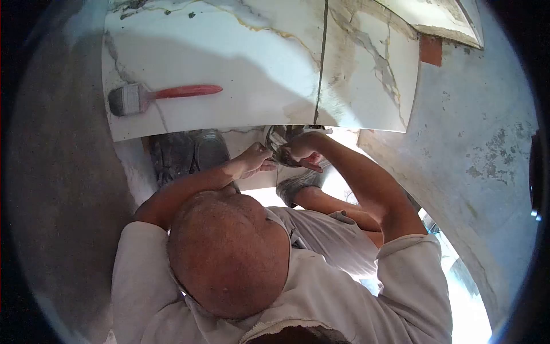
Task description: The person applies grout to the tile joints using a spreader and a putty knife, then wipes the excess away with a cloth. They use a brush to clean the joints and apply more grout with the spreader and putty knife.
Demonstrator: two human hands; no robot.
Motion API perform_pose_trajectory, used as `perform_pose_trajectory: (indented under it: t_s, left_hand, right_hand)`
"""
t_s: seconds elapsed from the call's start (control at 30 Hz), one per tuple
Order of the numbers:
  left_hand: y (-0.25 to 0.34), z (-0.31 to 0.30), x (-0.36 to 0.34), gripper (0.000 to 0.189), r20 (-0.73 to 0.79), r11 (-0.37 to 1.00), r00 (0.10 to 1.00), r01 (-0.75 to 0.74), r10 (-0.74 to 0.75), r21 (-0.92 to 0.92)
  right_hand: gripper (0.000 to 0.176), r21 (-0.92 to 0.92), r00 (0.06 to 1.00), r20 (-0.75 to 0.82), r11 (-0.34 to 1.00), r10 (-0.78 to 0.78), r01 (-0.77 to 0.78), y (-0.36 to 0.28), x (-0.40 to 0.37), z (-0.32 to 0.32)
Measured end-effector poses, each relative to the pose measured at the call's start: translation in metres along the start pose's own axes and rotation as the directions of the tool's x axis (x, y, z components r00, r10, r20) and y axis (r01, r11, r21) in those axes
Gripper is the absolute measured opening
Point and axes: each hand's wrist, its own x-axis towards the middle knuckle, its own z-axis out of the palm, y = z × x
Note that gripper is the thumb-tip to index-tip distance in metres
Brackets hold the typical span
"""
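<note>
My left hand (256,160) is at the centre, just below the edge of the marble-patterned slab. Its thumb and forefinger pinch at the left rim of a rounded object smeared dark and grey (279,137); its kind is not clear. From the right, my right hand (306,151) grips the same object, with one finger pointing down. The slab's edge partly covers this object. A wide paintbrush with a red handle (186,91) lies on the left part of the slab (258,80), apart from both hands.
A dark seam (322,63) divides the slab. A rough wall (464,143) rises on the right, with a grey surface (63,189) on the left. My bent knee (229,258) is close below my hands. Dusty footwear (209,152) shows under the slab.
</note>
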Motion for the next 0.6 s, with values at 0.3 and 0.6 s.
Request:
perform_pose_trajectory:
  t_s: [0.3,0.6]
  left_hand:
    - [0.014,-0.015,-0.002,0.040,0.085,0.992,0.996,-0.021,0.011,0.122]
    - [0.033,-0.060,-0.091,0.033,-0.042,0.381,0.624,-0.420,0.780,0.823]
  right_hand:
    - [0.030,0.667,0.986,0.076,0.743,-0.146,0.058,0.065,-0.024,0.010]
    - [0.053,0.358,0.578,-0.502,0.454,-0.643,0.816,-0.041,-0.244,-0.015]
